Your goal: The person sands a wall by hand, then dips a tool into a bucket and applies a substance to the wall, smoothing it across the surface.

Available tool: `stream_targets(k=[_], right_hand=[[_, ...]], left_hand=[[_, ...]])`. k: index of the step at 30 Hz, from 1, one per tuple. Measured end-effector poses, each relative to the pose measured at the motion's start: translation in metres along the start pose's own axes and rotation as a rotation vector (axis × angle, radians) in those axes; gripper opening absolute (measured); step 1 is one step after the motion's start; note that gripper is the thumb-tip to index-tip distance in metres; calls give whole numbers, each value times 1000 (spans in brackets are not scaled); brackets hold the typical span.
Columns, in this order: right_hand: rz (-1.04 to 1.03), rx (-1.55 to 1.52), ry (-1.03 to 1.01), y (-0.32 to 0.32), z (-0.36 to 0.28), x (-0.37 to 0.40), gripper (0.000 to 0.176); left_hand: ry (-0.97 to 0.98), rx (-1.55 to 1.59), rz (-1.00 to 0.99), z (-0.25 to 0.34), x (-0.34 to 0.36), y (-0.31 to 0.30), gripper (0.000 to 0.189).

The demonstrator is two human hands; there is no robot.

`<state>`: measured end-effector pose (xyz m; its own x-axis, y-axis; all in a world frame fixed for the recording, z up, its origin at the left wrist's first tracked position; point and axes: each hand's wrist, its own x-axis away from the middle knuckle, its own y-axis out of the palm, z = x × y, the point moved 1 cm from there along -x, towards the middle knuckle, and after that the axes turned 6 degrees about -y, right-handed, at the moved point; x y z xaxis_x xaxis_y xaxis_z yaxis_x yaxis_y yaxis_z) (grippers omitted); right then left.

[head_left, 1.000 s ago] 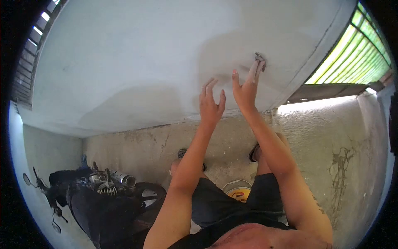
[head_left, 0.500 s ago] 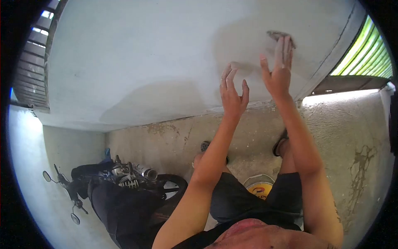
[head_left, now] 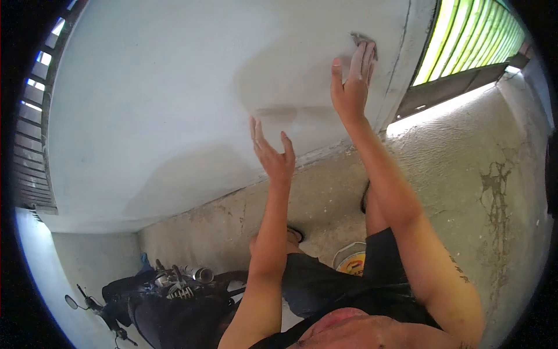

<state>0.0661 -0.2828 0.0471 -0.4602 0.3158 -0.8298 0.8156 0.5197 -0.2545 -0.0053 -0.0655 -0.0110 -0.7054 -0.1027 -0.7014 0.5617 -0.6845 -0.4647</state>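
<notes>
My right hand is raised to the pale wall, its fingers laid over a small dark piece of sandpaper against the surface. The sheet's edges show past the fingertips, and its middle is hidden under them. White dust coats these fingers, while the thumb stands apart. Lower and to the left, my left hand is empty, its fingers spread in front of the wall and the fingertips dusty too. Both hands cast soft shadows on the wall.
A motorcycle stands at the lower left. Between my legs sits a bucket with a yellow label. Slatted green-lit panels are beyond the wall's right edge, and a barred window is at far left. Rough concrete floor runs below.
My view has turned to the right. My right hand and the sandpaper are now closer to the wall's right edge. My left hand has moved farther from the right hand, still open.
</notes>
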Motion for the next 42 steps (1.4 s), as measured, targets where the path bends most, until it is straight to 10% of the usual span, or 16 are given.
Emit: stream_targets(k=[42], right_hand=[[-5, 2, 95, -2, 13, -5, 79]], left_hand=[[-131, -103, -121, 13, -9, -16, 75]])
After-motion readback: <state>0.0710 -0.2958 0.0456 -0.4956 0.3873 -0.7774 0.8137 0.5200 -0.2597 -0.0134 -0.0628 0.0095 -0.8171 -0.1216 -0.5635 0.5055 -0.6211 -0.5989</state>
